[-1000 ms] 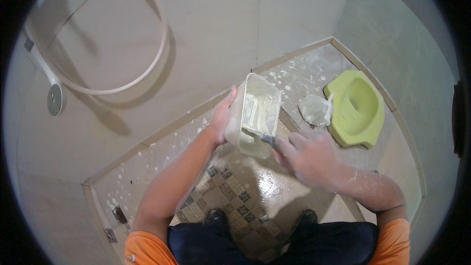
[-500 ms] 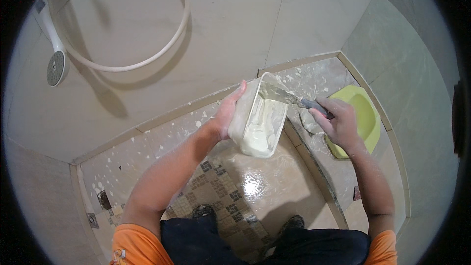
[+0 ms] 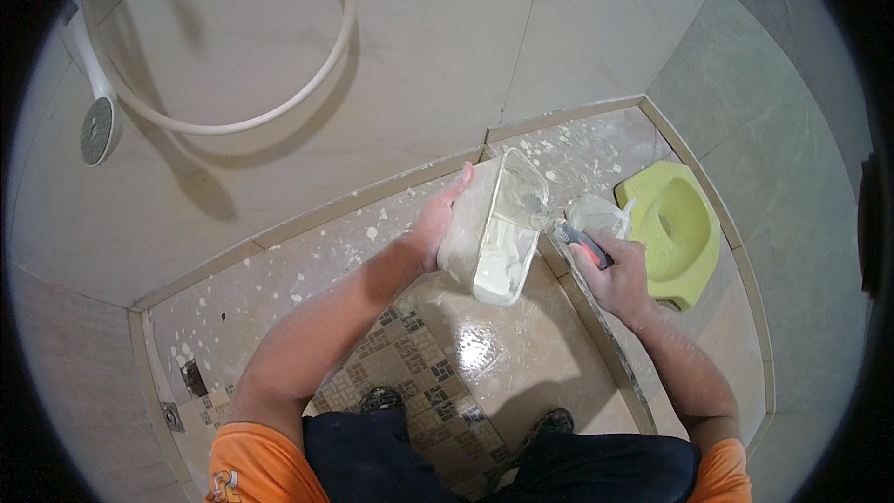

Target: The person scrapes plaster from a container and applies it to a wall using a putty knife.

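A: Head view: what's different?
B: The tub [image 3: 494, 228] is raised higher against the wall, left hand [image 3: 438, 224] cupped around its side. The right hand [image 3: 616, 272], fist closed on a tool [image 3: 568, 231], has returned, blade scraping paste inside.

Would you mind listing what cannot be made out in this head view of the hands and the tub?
- Tool blade: the right hand grips a red-and-black handle; its tip sits inside the plastic tub, blurred against the pale paste.
- Left hand: its fingers are hidden behind the tub's wall.
- Clear cup: contents too small to tell.
- Green stool: its underside is hidden.
- Shoes: partly covered by the knees.
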Tool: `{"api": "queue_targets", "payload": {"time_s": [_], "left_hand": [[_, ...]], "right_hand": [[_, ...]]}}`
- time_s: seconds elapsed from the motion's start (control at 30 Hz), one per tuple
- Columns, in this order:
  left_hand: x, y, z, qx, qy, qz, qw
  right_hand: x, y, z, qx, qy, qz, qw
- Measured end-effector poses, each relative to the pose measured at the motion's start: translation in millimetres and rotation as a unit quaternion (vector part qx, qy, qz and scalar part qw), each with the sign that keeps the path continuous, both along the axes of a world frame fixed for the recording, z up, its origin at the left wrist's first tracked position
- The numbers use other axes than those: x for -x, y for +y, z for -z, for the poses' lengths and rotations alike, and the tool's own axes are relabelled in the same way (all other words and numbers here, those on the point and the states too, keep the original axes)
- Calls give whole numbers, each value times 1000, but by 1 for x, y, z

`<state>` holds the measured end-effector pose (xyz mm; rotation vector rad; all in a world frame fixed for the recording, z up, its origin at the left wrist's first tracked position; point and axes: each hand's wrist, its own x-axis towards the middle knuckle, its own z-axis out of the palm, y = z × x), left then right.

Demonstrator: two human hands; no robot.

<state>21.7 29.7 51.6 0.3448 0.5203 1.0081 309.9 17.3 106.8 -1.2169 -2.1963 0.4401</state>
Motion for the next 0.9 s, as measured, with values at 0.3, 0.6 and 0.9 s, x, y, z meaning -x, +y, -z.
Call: {"api": "queue_targets", "payload": {"time_s": [0.3,0.6,0.9], "left_hand": [[9,4,-2,-39,-1,-29,999],[9,4,-5,-101,-36,-4,994],[12,5,-1,-41,-37,-72,996]], "right_hand": [[10,-23,-14,82,-30,-24,996],[19,18,-36,-100,-46,-33,993],[25,-7,-11,-16,-38,-31,999]]}}
